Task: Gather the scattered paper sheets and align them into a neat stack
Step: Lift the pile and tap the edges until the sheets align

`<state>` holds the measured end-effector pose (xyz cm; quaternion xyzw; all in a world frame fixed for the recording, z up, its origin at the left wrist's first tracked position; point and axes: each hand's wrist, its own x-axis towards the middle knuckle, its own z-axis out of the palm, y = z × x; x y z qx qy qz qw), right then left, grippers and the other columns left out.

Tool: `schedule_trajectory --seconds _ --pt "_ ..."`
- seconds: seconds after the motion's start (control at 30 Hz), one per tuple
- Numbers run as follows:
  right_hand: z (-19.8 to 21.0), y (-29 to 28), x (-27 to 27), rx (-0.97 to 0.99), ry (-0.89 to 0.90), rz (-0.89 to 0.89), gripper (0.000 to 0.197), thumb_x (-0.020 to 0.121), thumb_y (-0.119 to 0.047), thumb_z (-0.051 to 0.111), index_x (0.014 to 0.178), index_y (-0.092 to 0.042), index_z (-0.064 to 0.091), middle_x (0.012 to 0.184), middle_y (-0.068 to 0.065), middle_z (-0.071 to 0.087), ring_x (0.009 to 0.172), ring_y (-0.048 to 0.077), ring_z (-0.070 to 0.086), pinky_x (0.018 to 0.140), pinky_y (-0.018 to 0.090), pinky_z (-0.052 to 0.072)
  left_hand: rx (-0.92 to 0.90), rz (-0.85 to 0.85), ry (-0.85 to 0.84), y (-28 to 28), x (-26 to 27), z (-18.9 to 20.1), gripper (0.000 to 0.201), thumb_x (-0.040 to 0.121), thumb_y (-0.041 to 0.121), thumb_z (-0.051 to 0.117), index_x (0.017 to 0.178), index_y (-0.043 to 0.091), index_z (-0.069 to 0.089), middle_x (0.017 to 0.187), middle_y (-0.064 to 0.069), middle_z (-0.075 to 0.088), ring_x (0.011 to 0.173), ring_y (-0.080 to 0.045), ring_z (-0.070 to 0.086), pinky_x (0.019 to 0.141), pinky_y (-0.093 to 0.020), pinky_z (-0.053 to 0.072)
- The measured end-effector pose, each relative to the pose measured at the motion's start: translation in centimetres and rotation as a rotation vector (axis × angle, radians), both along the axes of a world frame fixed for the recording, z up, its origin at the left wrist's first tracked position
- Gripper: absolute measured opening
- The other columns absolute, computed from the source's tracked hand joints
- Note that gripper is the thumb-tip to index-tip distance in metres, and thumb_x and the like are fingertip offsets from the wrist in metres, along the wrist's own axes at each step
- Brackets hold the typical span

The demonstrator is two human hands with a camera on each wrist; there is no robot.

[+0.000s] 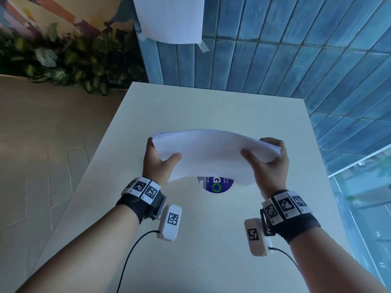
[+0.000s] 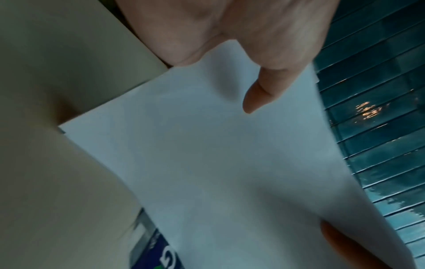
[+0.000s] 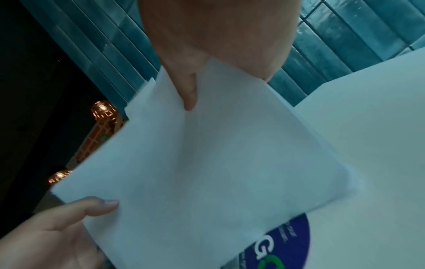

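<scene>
A stack of white paper sheets hangs above the white table, bowed upward in the middle. My left hand grips its left end, thumb on top and fingers underneath. My right hand grips the right end the same way. In the left wrist view the thumb lies flat on the paper sheets. In the right wrist view the paper sheets show slightly offset edges at their far corner, with my right thumb on top and my left hand at the other end.
A round blue sticker with a green symbol lies on the table under the stack. Another white sheet is taped to the blue tiled wall behind the table. Green plants stand at the far left, above a tan floor.
</scene>
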<state>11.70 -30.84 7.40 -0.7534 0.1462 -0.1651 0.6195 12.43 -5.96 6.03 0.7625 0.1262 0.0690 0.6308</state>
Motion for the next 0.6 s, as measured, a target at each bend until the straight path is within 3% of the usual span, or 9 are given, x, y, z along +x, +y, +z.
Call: schedule_trajectory --seconds 0.07,0.2,0.3,0.4,0.5,0.6 --pt "-0.8 -0.2 -0.2 0.028 0.034 -0.014 0.049 0.065 -0.015 0.085 0.107 -0.018 0.058 0.102 -0.007 0.065 0.096 0.011 0.063 0.08 0.027 0.051 0.012 -0.004 0.045 0.1 -0.3 -0.9 0.054 0.066 0.02 0.072 0.115 0.019 0.049 0.111 -0.005 0.065 0.103 -0.019 0.064 0.092 -0.053 0.052" --pt "-1.9 -0.6 0.1 0.055 0.084 0.012 0.036 0.066 -0.01 0.085 0.099 -0.008 0.068 0.094 0.004 0.072 0.082 0.013 0.069 0.071 0.026 0.054 0.012 -0.003 0.026 0.0 -0.3 -1.6 0.051 0.07 0.021 0.072 0.118 0.017 0.053 0.114 -0.005 0.067 0.106 -0.02 0.064 0.096 -0.046 0.051" --pt "-2.3 -0.9 0.3 0.103 0.13 0.035 0.019 0.069 -0.009 0.083 0.083 -0.015 0.071 0.08 -0.003 0.072 0.065 0.002 0.067 0.067 0.025 0.052 -0.011 -0.017 0.034 0.3 0.1 -1.5 0.037 0.074 0.017 0.073 0.108 0.024 0.059 0.106 0.001 0.07 0.098 -0.009 0.067 0.089 -0.036 0.053" --pt "-2.1 -1.4 0.8 0.155 0.174 0.094 0.018 0.071 -0.007 0.081 0.075 -0.019 0.068 0.078 -0.002 0.071 0.065 0.008 0.065 0.068 0.03 0.051 -0.038 -0.016 0.038 0.6 0.2 -1.5 0.031 0.078 0.006 0.075 0.102 0.022 0.062 0.096 0.008 0.071 0.083 0.002 0.067 0.08 -0.026 0.052" --pt "-2.3 -1.7 1.2 0.164 0.189 0.138 0.027 0.069 -0.003 0.081 0.088 -0.016 0.067 0.087 0.001 0.072 0.072 0.01 0.067 0.069 0.029 0.051 -0.086 -0.015 0.087 0.7 0.4 -1.6 0.027 0.076 0.006 0.076 0.097 0.019 0.065 0.095 0.003 0.072 0.087 -0.012 0.069 0.082 -0.029 0.053" --pt "-2.8 -2.0 1.3 0.148 0.227 0.147 0.059 0.06 -0.005 0.086 0.113 -0.01 0.061 0.106 0.007 0.071 0.093 0.02 0.068 0.076 0.034 0.055 -0.171 -0.003 0.148 0.7 0.8 -2.1 0.037 0.067 0.003 0.078 0.099 0.017 0.066 0.099 -0.004 0.073 0.093 -0.022 0.07 0.085 -0.034 0.054"
